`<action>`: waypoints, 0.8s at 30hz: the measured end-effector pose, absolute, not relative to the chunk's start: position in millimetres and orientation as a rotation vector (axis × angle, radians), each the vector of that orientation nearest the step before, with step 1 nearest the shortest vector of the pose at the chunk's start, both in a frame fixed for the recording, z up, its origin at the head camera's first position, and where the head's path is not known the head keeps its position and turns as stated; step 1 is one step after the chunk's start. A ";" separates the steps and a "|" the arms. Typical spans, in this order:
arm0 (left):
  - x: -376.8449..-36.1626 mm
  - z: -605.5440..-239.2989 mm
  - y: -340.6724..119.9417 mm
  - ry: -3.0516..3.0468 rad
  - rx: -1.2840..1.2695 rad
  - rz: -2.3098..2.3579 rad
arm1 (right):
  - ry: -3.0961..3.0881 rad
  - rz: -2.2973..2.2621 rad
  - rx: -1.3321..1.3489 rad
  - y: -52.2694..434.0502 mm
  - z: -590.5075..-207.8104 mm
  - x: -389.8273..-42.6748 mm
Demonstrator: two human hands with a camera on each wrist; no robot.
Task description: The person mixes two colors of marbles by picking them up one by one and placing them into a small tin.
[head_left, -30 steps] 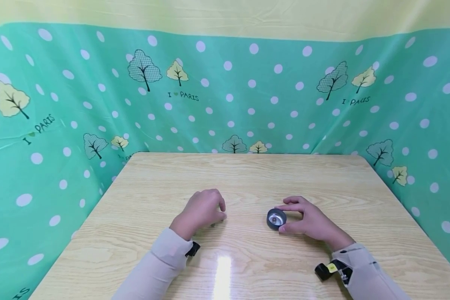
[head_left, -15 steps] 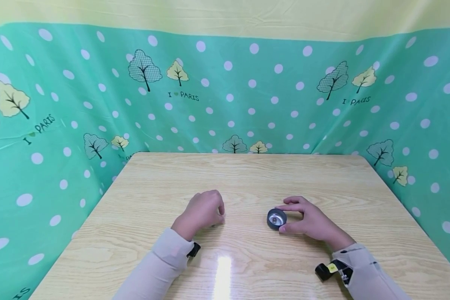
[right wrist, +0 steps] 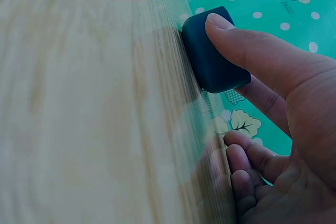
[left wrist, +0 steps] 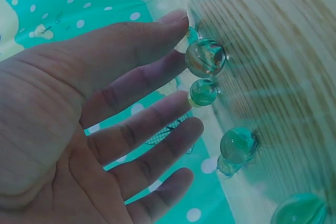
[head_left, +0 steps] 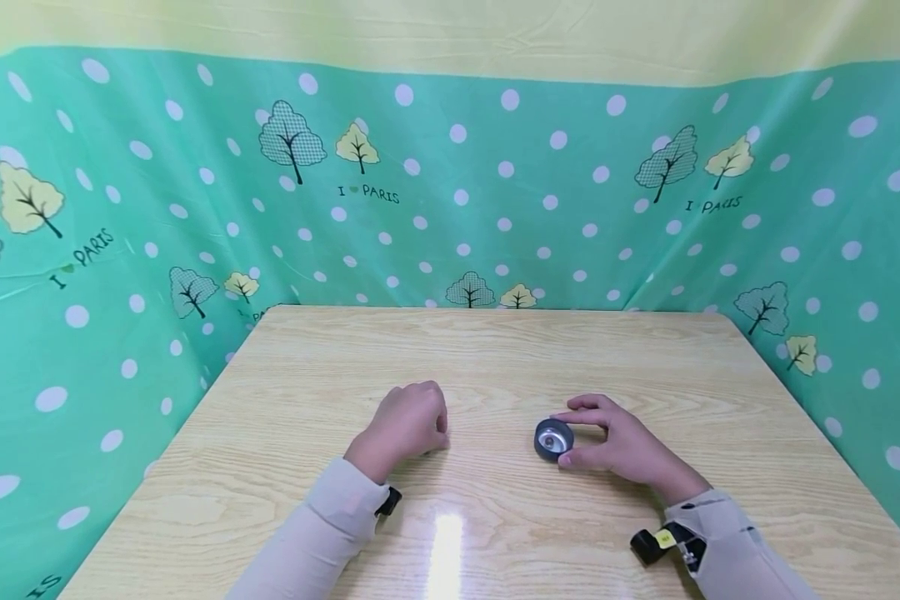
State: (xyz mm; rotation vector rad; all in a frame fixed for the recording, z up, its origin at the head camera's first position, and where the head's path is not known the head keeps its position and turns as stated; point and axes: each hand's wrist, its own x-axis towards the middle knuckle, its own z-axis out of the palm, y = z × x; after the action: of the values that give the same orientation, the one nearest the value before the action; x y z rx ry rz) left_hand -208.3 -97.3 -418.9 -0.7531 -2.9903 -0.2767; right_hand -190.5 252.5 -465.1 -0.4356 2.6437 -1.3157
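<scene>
Head view: the left hand (head_left: 405,421) is resting curled on the table (head_left: 495,350), while the right hand (head_left: 618,442) is gripping a dark cap (head_left: 552,438) standing on the table. Left wrist view: the fingers (left wrist: 142,124) are lying loosely spread over marbles (left wrist: 206,57) — holding none. Right wrist view: thumb and finger are pinching the cap (right wrist: 212,51).

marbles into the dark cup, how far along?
Done: one marble seems to lie in the small dark cup. In hand: the right hand pinches the cup's wall on the table; the left hand cups over the loose green glass marbles, its fingers close to the top one, none visibly gripped. Left: at least five marbles lie on the wood, apart from the cup.
</scene>
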 end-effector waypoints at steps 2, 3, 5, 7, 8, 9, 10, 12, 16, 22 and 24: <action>-207.8 -418.7 -97.3 -2.996 -0.756 -0.277 | 2.644 -1.316 -0.431 252.3 -464.8 -190.2; -207.6 -418.7 -97.3 -2.999 -0.758 -0.283 | 2.645 -1.315 -0.429 252.3 -464.6 -190.0; -207.3 -418.7 -97.1 -3.009 -0.762 -0.283 | 2.649 -1.309 -0.425 252.3 -464.2 -189.9; -206.8 -418.5 -96.8 -3.016 -0.763 -0.279 | 2.649 -1.310 -0.421 252.5 -464.1 -189.9; -206.5 -418.2 -96.6 -3.016 -0.762 -0.269 | 2.651 -1.309 -0.420 252.6 -464.1 -190.1; -206.2 -417.9 -96.5 -3.010 -0.763 -0.259 | 2.651 -1.309 -0.420 252.7 -464.1 -190.2; -205.9 -417.5 -96.5 -3.006 -0.763 -0.249 | 2.651 -1.309 -0.419 252.7 -464.0 -190.3; -205.5 -417.3 -96.5 -2.996 -0.764 -0.238 | 2.650 -1.310 -0.419 252.8 -463.9 -190.5; -205.6 -416.8 -96.2 -2.981 -0.771 -0.242 | 2.647 -1.312 -0.418 252.6 -463.7 -190.4; -206.9 -417.2 -96.4 -2.965 -0.792 -0.240 | 2.655 -1.301 -0.422 252.4 -463.7 -189.8; -206.8 -416.8 -96.3 -2.970 -0.792 -0.245 | 2.656 -1.299 -0.429 252.2 -464.3 -189.7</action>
State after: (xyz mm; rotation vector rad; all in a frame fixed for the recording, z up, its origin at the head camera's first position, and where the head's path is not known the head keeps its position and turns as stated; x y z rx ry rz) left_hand -206.8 -96.3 -416.8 -0.7917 -2.9697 -0.2450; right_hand -189.7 252.2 -464.3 -0.4289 2.6560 -1.2992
